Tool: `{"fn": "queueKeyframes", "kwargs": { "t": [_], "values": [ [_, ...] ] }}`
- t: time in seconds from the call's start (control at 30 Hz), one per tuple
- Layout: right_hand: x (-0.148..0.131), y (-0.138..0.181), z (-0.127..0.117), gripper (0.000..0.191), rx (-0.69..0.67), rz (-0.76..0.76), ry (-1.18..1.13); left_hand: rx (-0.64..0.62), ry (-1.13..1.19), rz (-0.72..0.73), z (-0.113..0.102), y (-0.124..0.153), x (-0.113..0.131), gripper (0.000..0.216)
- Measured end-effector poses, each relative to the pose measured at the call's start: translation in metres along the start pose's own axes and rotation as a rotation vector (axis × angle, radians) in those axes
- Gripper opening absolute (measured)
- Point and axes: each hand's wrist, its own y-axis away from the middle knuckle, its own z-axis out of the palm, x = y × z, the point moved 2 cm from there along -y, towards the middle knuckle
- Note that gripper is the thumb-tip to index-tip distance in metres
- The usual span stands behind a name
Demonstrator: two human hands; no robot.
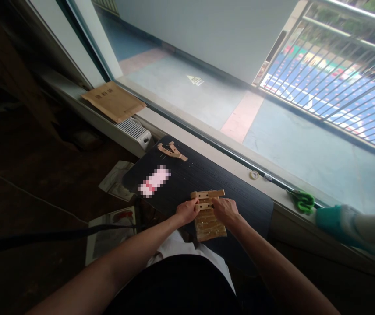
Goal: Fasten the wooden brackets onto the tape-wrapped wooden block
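Two bare hands work close together on the worktop (187, 176); the left hand (187, 212) has its fingers closed on the left end of the wooden strips (214, 193), which lie across a yellowish block (211, 227); should that hold loosen under pressure, the strips could skid or turn on the block, whose surface looks slick; the right hand (227, 211) has its fingers bent down at the lower strip, too small and shadowed to tell whether they pinch wood or a thin tool; a slip there might drive them into the left hand, so near are the two.

Around them, from the left, a brown envelope (114, 103) rests on a heater (132, 128); a blurred pink thing (154, 180) and loose wooden pieces (173, 152) would obstruct work shifted leftward; along the sill (220, 160) sit a tape roll (254, 175) and green-handled scissors (305, 202); a teal-and-white tube (334, 221) lies farthest right.
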Motion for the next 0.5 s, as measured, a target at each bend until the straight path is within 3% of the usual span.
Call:
{"fn": "queueKeyframes", "kwargs": {
  "t": [0.23, 0.5],
  "values": [
    [-0.015, -0.003, 0.005, 0.032, -0.01, -0.124, 0.03, -0.013, 0.006, 0.001, 0.005, -0.003, -0.002, 0.022],
    [0.009, -0.014, 0.016, 0.028, 0.052, 0.126, -0.05, 0.007, 0.008, 0.013, 0.006, -0.003, -0.003, 0.022]
  ]
}}
